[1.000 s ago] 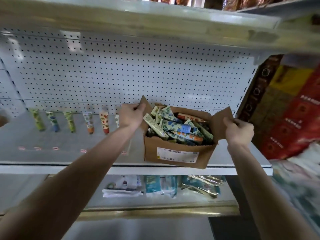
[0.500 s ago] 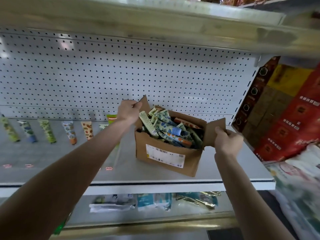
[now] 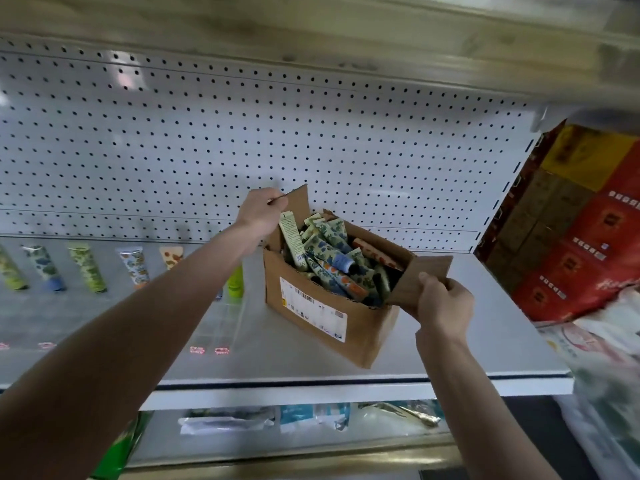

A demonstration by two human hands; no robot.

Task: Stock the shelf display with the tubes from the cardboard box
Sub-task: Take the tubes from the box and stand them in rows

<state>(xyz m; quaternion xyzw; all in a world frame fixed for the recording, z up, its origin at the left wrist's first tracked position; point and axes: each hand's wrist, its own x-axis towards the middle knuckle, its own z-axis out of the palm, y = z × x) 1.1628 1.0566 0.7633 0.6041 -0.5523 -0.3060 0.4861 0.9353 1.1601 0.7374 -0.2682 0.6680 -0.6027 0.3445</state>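
Observation:
An open cardboard box (image 3: 322, 317) stands on the grey shelf (image 3: 450, 341), turned at an angle, and is filled with several patterned tubes (image 3: 332, 258). My left hand (image 3: 261, 213) grips the box's left flap at its top. My right hand (image 3: 445, 301) holds the right flap, fingers curled round its edge. A row of several tubes (image 3: 86, 268) stands upside down along the back of the shelf at the left, partly hidden by my left forearm.
A white pegboard wall (image 3: 242, 133) backs the shelf and another shelf hangs overhead. Red and yellow cartons (image 3: 581, 230) are stacked at the right. Packets (image 3: 311, 415) lie on the lower shelf. Small price labels (image 3: 207, 350) sit near the front edge.
The box has slid further onto the shelf and turned slightly, both hands still on its flaps. The view has shifted, so the row of tubes sits further left.

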